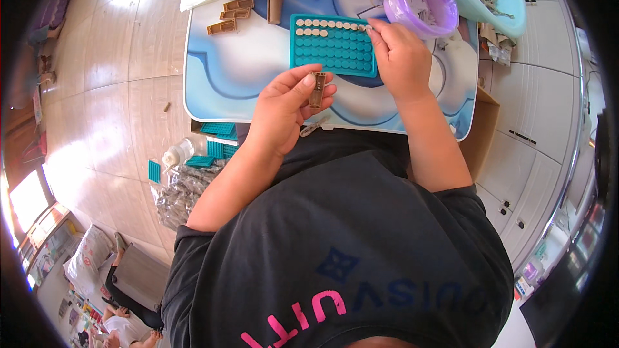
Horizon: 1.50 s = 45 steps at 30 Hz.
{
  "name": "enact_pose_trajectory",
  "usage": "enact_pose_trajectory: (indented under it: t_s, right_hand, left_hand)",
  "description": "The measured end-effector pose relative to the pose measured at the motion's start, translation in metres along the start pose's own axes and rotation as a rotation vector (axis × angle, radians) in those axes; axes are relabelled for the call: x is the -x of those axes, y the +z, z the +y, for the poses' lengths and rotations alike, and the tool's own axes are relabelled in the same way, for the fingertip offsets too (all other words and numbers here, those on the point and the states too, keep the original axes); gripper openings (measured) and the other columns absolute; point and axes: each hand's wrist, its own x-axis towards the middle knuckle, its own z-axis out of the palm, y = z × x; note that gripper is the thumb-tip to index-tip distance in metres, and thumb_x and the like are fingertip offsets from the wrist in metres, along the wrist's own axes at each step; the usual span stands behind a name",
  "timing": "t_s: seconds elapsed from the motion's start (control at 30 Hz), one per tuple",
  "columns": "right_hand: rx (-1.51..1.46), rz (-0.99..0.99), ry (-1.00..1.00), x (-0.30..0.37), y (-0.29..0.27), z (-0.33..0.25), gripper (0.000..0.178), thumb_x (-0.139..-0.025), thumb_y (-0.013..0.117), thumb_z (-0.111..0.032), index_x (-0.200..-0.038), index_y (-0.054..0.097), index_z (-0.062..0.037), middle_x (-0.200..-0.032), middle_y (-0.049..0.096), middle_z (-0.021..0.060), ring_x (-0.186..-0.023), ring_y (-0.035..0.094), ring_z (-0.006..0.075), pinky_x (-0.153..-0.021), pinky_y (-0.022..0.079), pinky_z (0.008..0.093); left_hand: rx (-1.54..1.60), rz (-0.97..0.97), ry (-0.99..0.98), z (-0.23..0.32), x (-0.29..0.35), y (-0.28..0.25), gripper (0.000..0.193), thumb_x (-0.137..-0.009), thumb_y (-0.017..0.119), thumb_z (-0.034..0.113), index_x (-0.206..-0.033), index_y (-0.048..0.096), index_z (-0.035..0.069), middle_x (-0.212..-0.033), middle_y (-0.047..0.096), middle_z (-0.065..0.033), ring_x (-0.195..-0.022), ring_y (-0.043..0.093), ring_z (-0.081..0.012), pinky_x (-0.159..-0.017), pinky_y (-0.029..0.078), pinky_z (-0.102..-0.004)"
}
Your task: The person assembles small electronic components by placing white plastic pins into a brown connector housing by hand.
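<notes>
I'm watching the left hand (287, 100) mid-frame pinching a hollow, tapered brown casing (317, 92). Upper centre, the right hand (405, 58) is touching round cream discs (331, 24) in a teal rectangular tray (342, 55), its grip unclear.

The left hand (284, 100) holds a small brown piece (316, 93) at the near edge of a teal tray (334, 58); the right hand's fingertips (373, 24) meet the far row of pale discs (331, 24). A purple basin (449, 18) stands far right.
</notes>
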Motion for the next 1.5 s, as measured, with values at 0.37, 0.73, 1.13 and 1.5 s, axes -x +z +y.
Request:
enact_pose_trajectory:
  t_s: [0.37, 0.73, 1.13, 1.5]
  right_hand:
    - [0.077, -0.021, 0.014, 0.003, 0.003, -0.004, 0.008, -0.074, 0.067, -0.013, -0.078, 0.062, -0.0091, -0.073, 0.058, 0.0046, -0.068, 0.058, 0.0252, -0.058, 0.046, 0.0355]
    - [-0.321, -0.135, -0.184, 0.019, 0.017, -0.054, 0.011, -0.070, 0.069, -0.008, -0.076, 0.060, -0.0066, -0.075, 0.057, 0.0059, -0.069, 0.057, 0.0256, -0.059, 0.046, 0.0356]
    - [-0.139, -0.033, -0.103, -0.012, 0.034, -0.023, 0.009, -0.071, 0.070, -0.011, -0.079, 0.066, -0.0087, -0.079, 0.059, 0.0040, -0.072, 0.059, 0.0239, -0.061, 0.048, 0.0343]
    - [-0.342, -0.107, -0.190, 0.001, 0.018, -0.046, 0.011, -0.067, 0.071, -0.008, -0.074, 0.063, -0.0070, -0.077, 0.057, 0.0060, -0.071, 0.056, 0.0248, -0.060, 0.046, 0.0335]
  left_hand:
    - [0.001, 0.024, -0.011, 0.001, -0.006, -0.013, 0.032, -0.095, 0.048, 0.016, -0.120, 0.048, -0.005, -0.109, 0.060, -0.0178, -0.095, 0.062, -0.0236, -0.082, 0.053, -0.0333]
    - [0.105, -0.025, 0.000, -0.005, -0.011, -0.021, 0.027, -0.092, 0.054, 0.014, -0.113, 0.053, -0.003, -0.099, 0.062, -0.0106, -0.088, 0.063, -0.0185, -0.081, 0.053, -0.0323]
    - [0.081, 0.014, -0.012, 0.000, -0.009, -0.017, 0.030, -0.093, 0.051, 0.014, -0.118, 0.052, -0.003, -0.107, 0.061, -0.0162, -0.096, 0.062, -0.0243, -0.084, 0.053, -0.0349]
    - [0.154, 0.003, -0.007, -0.003, -0.011, -0.020, 0.026, -0.092, 0.053, 0.013, -0.113, 0.053, -0.004, -0.099, 0.063, -0.0121, -0.089, 0.063, -0.0213, -0.080, 0.053, -0.0333]
